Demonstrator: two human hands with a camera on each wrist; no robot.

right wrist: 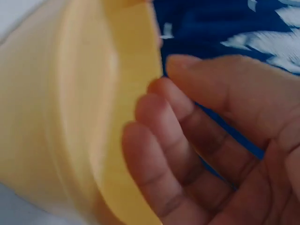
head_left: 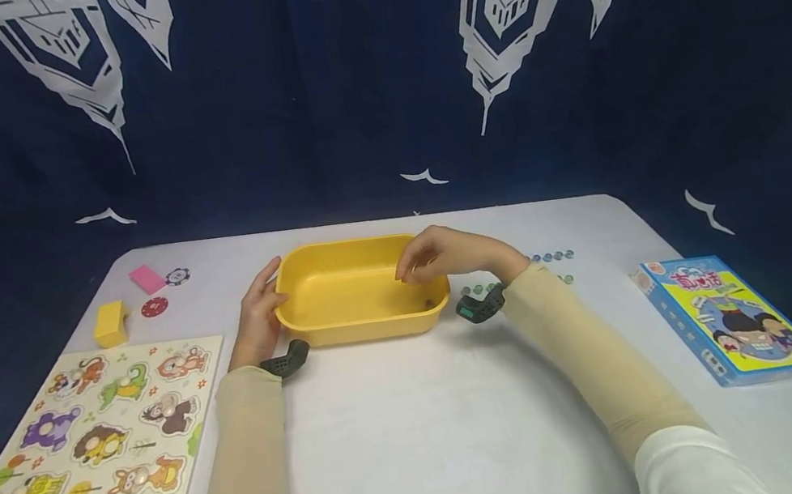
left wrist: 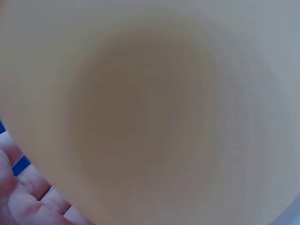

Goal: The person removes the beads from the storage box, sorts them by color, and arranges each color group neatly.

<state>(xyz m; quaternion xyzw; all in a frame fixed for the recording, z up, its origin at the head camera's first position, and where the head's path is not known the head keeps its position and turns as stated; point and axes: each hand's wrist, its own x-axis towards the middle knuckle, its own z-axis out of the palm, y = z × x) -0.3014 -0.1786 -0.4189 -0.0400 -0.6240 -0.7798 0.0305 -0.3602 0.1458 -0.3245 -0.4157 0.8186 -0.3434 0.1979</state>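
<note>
A yellow plastic basin (head_left: 365,330) sits on the white table, and its pale wall (left wrist: 154,117) fills most of the left wrist view, blurred. My left hand (head_left: 257,316) grips the basin's left end, thumb over the rim and fingers along the outside. Over the right end of the basin hangs my right hand (head_left: 444,256), its fingers loosely bent. In the right wrist view the thumb (right wrist: 211,79) is near the index fingertip and nothing shows between them. A small dark marble-like thing (head_left: 428,303) lies inside the basin near its right front corner.
Right of the basin are a row of blue marbles (head_left: 547,257) and a row of green marbles (head_left: 478,290), partly behind the right wrist. A boxed game (head_left: 734,318) lies far right. An animal puzzle board (head_left: 97,452), yellow block (head_left: 111,324), pink piece (head_left: 147,279) and chips (head_left: 154,307) are left.
</note>
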